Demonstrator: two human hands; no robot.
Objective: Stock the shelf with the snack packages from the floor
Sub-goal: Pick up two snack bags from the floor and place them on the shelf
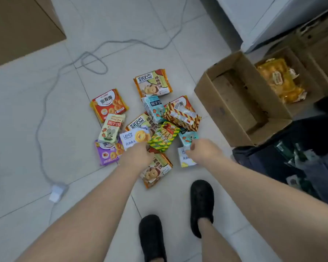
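Nearest the 2 black shoes (202, 207), the left hand (136, 156) closes its fingers on the near edge of the white flat Landy cookie packet (134, 138), and the right hand (204, 151) pinches the small white and yellow packet (186, 157). Both packets lie just in front of the hands, on the near side of the pile of colourful snack packages (155, 118) on the grey tiled floor (36, 114). Farther right stands an open brown cardboard box (240, 103); no shelf is visible, so I judge the lift comes next.
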